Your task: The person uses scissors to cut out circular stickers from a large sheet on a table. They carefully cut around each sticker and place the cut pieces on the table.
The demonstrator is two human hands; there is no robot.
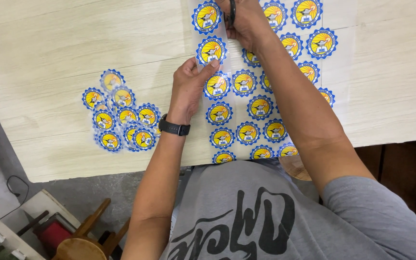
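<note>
Looking down past our grey shirt (266,216), we see the sticker sheet (246,106) run off the table's near edge (97,168), its lowest badges cut off. Our left hand (188,91) pinches the sheet's left strip, thumb on top. Farther on, our right hand (244,21) closes around dark scissors (231,12), mostly hidden. Cut badges (119,115) pile left; bare tabletop lies beyond.

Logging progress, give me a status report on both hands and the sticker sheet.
Left hand pinching the sticker sheet edge. Right hand gripping scissors, blades hidden. Cut round stickers piled left, clear of the hands.
</note>
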